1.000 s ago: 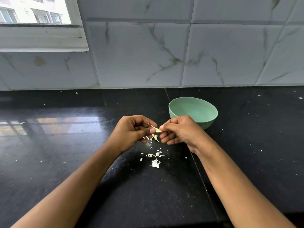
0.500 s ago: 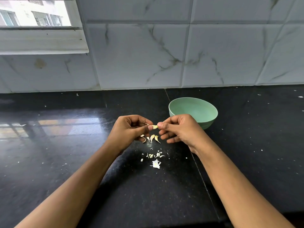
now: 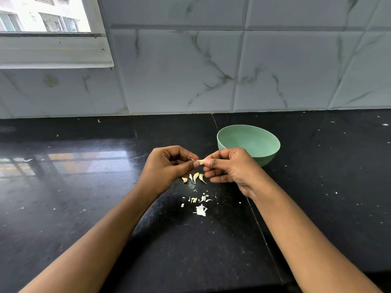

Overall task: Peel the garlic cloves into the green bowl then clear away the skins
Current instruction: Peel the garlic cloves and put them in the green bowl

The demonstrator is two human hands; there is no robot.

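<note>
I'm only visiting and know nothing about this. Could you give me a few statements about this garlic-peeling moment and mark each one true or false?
1. The left hand and the right hand both pinch one garlic clove between them. True.
2. The green bowl stands left of both hands. False: it stands just behind the right hand.
3. Several loose cloves lie on the black counter below the hands. True.
4. The skins are already in the bowl. False: they lie scattered on the counter, nearer the person.
5. The person is peeling with a knife. False: only bare fingers are at work.
</note>
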